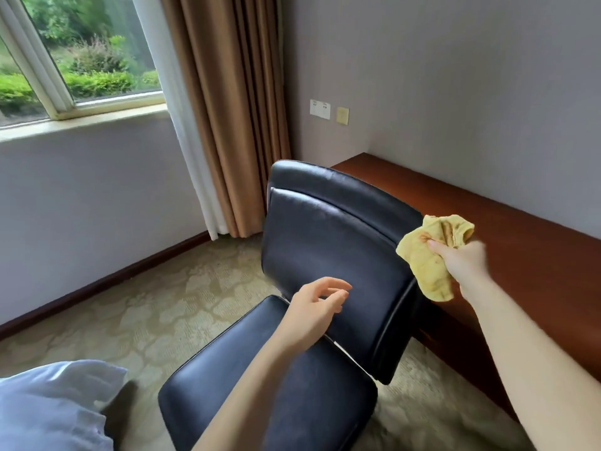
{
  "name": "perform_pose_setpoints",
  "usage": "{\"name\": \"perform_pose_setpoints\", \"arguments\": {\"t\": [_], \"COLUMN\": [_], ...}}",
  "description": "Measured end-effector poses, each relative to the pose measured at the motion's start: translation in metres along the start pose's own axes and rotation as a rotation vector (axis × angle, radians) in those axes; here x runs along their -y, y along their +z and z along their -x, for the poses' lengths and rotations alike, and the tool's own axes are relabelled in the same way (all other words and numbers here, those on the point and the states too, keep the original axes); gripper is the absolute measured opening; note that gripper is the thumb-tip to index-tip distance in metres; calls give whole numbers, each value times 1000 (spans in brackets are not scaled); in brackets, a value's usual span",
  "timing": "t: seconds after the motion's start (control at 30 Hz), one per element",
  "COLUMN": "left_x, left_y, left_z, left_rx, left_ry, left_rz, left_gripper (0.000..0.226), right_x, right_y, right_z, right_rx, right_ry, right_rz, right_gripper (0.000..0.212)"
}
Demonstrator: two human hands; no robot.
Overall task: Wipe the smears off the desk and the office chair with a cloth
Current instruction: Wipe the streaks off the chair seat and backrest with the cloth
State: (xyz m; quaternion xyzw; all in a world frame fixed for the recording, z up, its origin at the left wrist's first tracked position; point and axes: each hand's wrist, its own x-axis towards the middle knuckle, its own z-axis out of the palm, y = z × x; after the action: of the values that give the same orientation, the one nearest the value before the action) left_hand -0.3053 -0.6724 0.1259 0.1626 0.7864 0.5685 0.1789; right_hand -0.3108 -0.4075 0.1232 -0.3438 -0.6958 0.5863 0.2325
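A black leather office chair [328, 242] stands in the middle, its backrest towards the desk. The reddish-brown wooden desk [507, 242] runs along the wall on the right. My right hand [465, 265] grips a crumpled yellow cloth [429, 252] in the air just right of the backrest's edge, above the desk's front. My left hand [315, 307] hovers with loosely curled fingers in front of the lower backrest, above the seat, holding nothing.
A brown curtain [227, 109] with a white sheer hangs beside the window [81, 53] at the back left. Patterned carpet [146, 307] covers the floor. White bedding [48, 408] shows at the bottom left. Wall sockets [320, 109] sit above the desk's far end.
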Motion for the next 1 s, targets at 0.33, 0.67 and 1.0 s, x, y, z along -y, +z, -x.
{"name": "perform_pose_setpoints", "arguments": {"t": [0.33,0.67,1.0], "left_x": [-14,-1,-8], "left_y": [21,63,80], "left_z": [64,113,183], "left_rx": [118,115,62], "left_ry": [99,7,232], "left_rz": [3,-4,-373], "left_gripper": [22,28,17], "right_x": [-12,-37,-30], "right_y": [-59,-96,-149], "right_z": [116,255,316], "right_rx": [24,71,117], "right_ry": [-49,-268,-193], "right_rz": [343,631,263], "right_gripper": [27,9,20]}}
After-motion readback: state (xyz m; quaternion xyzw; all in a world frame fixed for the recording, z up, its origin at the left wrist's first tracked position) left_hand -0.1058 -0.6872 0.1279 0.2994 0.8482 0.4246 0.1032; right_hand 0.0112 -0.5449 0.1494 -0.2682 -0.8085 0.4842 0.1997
